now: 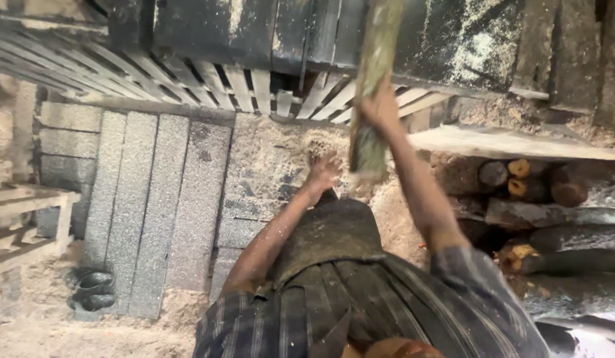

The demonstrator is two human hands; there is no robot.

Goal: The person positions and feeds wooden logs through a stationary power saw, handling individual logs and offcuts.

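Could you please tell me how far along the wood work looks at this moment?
Done, it seems: grey planks lie side by side, and sawdust covers the ground. In hand: the right hand grips a long wooden piece held upright, while the left hand reaches down to the sawdust. Left, probably: round logs lie stacked, uncut, at the right.

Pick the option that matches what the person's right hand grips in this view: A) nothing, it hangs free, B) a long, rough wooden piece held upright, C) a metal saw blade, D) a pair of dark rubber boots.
B: the right hand is closed around a long wooden piece that stands upright, while the left hand reaches down into the sawdust; the dark boots sit untouched on the floor at the left.
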